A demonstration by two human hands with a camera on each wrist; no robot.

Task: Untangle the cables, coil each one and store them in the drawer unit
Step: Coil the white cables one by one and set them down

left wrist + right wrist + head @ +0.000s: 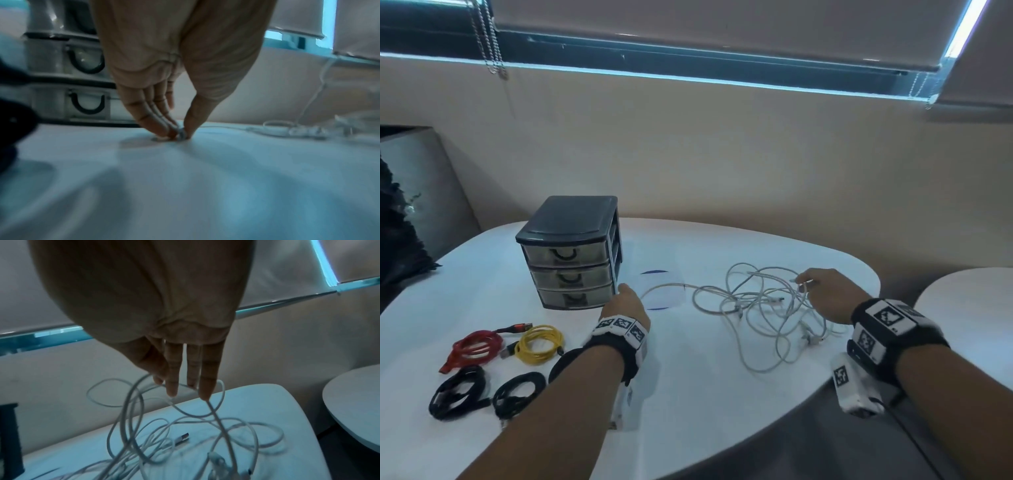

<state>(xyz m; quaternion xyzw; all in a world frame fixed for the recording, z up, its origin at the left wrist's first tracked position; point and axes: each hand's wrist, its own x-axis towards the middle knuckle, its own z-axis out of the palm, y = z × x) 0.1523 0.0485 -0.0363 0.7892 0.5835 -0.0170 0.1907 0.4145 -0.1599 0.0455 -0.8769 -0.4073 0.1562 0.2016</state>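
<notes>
White table (722, 394) under blinded window (688, 27); left hand (625, 305) pinches white cable end (182, 134), right hand (828, 294) lifts tangle (767, 308).

Head cam looks down over table (705, 394); wrist cams sit close behind fingers, both sharing white cables (763, 308).

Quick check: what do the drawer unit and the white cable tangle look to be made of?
Drawer unit: seemingly plastic, with a dark, slightly glossy frame and smoky see-through drawer fronts. White cable tangle: thin, smooth sheathing, probably rubbery plastic, falling in limp loops; one bare plug glints like metal.
</notes>
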